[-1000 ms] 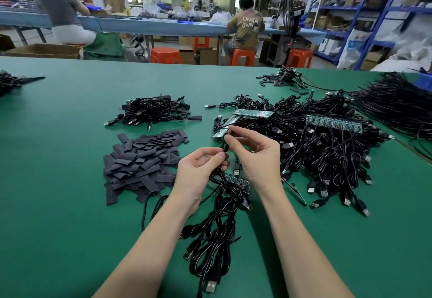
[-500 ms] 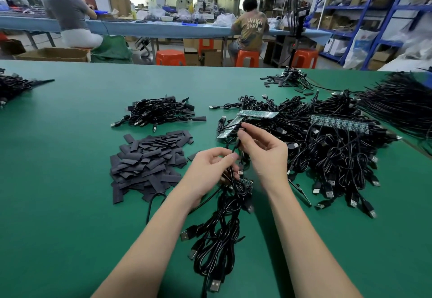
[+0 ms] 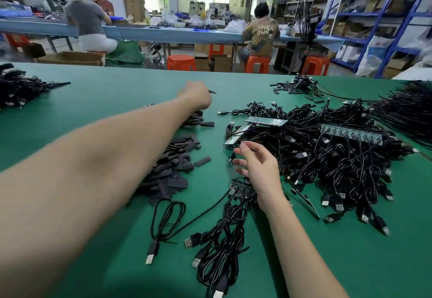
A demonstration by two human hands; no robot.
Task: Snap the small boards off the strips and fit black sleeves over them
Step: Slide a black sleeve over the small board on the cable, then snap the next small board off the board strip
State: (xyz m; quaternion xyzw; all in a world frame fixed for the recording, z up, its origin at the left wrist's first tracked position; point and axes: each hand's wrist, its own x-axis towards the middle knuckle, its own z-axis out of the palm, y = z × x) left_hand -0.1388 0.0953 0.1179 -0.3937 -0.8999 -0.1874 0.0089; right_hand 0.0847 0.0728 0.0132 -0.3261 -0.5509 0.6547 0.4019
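My left hand (image 3: 196,96) reaches far forward over the table, above a small heap of sleeved cables (image 3: 197,119). Its fingers are curled round a thin black piece whose tip (image 3: 212,91) sticks out to the right. My right hand (image 3: 259,169) hovers with relaxed fingers and holds nothing, just above a dark board strip (image 3: 240,190) with black USB cables (image 3: 222,246) trailing toward me. Loose black sleeves (image 3: 173,169) lie in a pile under my left forearm. Two green board strips (image 3: 266,121) (image 3: 350,132) rest on a big cable tangle (image 3: 339,162).
The green table (image 3: 105,101) carries more cable heaps at the far left (image 3: 16,89), far right (image 3: 406,108) and back right (image 3: 301,86). Beyond its far edge, people sit on orange stools (image 3: 181,62) at a blue bench; blue shelving (image 3: 374,16) stands to the right.
My left hand has left the right hand and swung forward and left over the sleeved-cable heap. My right hand has let go and opened above the strip.
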